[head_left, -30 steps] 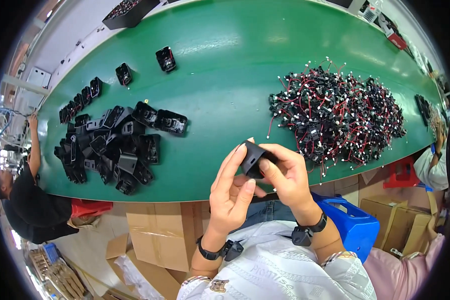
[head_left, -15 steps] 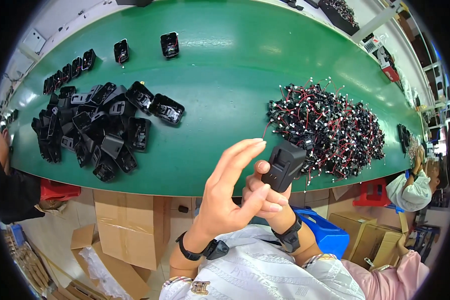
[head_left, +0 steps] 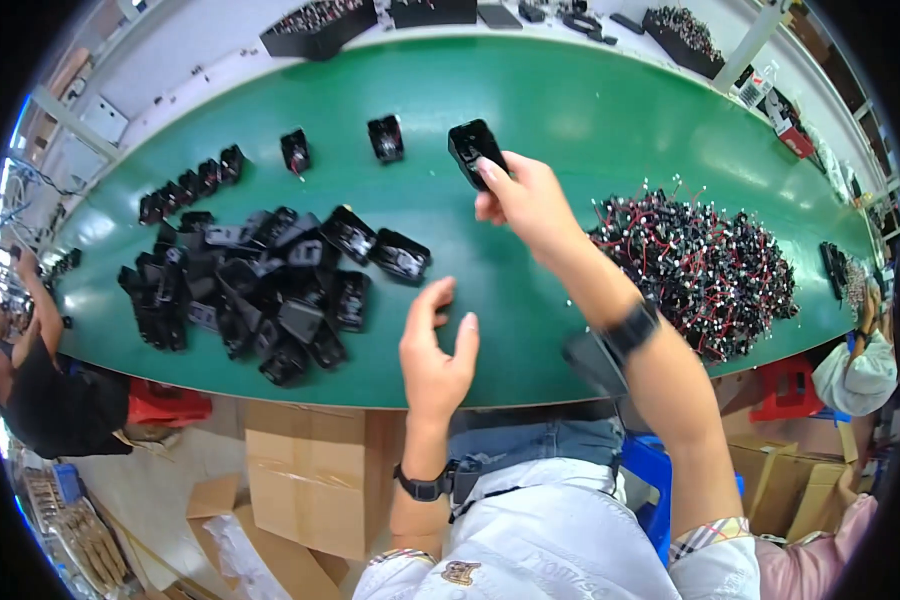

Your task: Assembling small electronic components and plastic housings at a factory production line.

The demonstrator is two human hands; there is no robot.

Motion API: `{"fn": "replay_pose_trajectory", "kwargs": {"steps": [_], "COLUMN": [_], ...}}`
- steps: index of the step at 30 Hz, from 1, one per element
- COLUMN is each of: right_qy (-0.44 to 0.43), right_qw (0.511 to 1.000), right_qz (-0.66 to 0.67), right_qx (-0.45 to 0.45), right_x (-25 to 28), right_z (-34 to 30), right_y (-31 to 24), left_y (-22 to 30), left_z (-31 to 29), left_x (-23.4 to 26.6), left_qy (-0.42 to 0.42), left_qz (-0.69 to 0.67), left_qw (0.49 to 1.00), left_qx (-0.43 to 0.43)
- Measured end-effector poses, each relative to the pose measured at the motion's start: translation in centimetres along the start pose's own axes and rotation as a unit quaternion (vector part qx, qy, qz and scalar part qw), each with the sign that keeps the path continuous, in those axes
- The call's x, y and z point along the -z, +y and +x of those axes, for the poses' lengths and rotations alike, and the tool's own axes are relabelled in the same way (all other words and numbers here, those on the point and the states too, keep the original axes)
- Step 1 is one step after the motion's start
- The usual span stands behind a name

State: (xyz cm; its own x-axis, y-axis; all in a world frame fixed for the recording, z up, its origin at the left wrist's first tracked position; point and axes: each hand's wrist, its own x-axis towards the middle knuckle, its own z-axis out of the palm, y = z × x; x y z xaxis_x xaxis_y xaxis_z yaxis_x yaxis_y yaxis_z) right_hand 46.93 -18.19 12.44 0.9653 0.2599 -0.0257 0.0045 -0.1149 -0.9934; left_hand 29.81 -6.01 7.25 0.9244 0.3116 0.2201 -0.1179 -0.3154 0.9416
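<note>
My right hand [head_left: 518, 195] reaches far over the green table and grips a black plastic housing [head_left: 473, 143], its hollow side up. Thumb and fingers hold its near end. My left hand [head_left: 438, 355] hovers by the table's near edge, empty, with thumb and fingers apart. Nearest to it is a black housing [head_left: 402, 256] on the right side of a heap of housings [head_left: 260, 280]. Two single housings with parts inside, one a housing [head_left: 385, 139] and the other a housing [head_left: 295, 152], stand left of my right hand.
A pile of small black parts with red wires [head_left: 705, 270] lies right on the green table [head_left: 510, 300]. A row of housings [head_left: 190, 185] stands far left. Black trays [head_left: 320, 25] line the back shelf. Cardboard boxes [head_left: 310, 470] stand below; people sit at both ends.
My right hand has carried the black housing from near my body out over the table, turning its hollow side up. My left hand has come away from it. The view has shifted.
</note>
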Motion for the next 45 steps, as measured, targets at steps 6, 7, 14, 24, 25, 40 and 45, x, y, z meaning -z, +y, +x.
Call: {"fn": "replay_pose_trajectory", "kwargs": {"steps": [6, 7, 14, 24, 25, 40, 45], "right_qy": [0.154, 0.161, 0.104, 0.003, -0.001, -0.184, -0.364], "right_qw": [0.950, 0.950, 0.963, 0.865, 0.843, 0.645, 0.557], "right_qz": [-0.266, -0.255, -0.203, -0.451, -0.496, -0.701, -0.738], "right_qx": [-0.053, -0.083, -0.146, 0.218, 0.208, 0.243, 0.114], "right_x": [-2.5, -3.4, -4.7, 6.1, 8.1, 11.6, 8.1], "right_z": [11.7, 12.2, 12.6, -11.9, -13.3, -10.6, -12.5], "right_y": [4.2, 4.0, 1.5, -5.0, -5.6, -3.9, -5.0], "left_y": [-0.6, -0.6, -0.6, 1.4, 0.8, 2.1, 0.3], "left_z": [-0.1, 0.1, 0.5, 5.1, 5.1, 0.1, -0.3], "left_x": [-1.0, -0.8, 0.0, 2.6, 2.2, -2.3, -2.2], "left_qy": [-0.055, -0.053, -0.025, 0.009, -0.036, -0.080, -0.178], "left_qz": [0.075, 0.062, 0.018, 0.313, 0.358, 0.264, 0.209], "left_qw": [0.986, 0.989, 0.996, 0.927, 0.910, 0.928, 0.937], "left_qx": [-0.135, -0.124, -0.081, -0.204, -0.207, -0.250, -0.214]}}
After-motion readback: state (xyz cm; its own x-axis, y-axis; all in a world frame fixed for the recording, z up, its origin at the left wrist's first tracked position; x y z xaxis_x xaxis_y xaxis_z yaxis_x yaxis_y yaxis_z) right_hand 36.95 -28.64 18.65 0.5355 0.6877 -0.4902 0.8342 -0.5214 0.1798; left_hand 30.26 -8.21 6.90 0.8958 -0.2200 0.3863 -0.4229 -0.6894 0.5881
